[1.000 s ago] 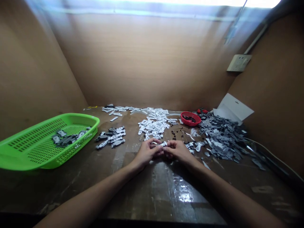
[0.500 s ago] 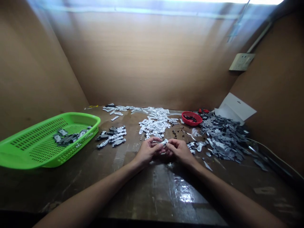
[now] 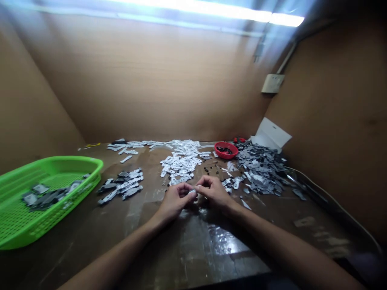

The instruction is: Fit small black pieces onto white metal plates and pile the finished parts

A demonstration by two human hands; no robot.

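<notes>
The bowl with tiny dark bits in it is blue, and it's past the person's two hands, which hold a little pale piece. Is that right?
Not quite: the bowl is red, not blue, as the head view shows. It does contain tiny dark bits and sits beyond the left hand and right hand, which hold a little pale piece.

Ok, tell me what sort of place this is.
Probably a small-parts workbench, perhaps in a workshop: a big heap of grey parts, a red bowl of tiny dark pieces and a green basket with more parts.
</notes>
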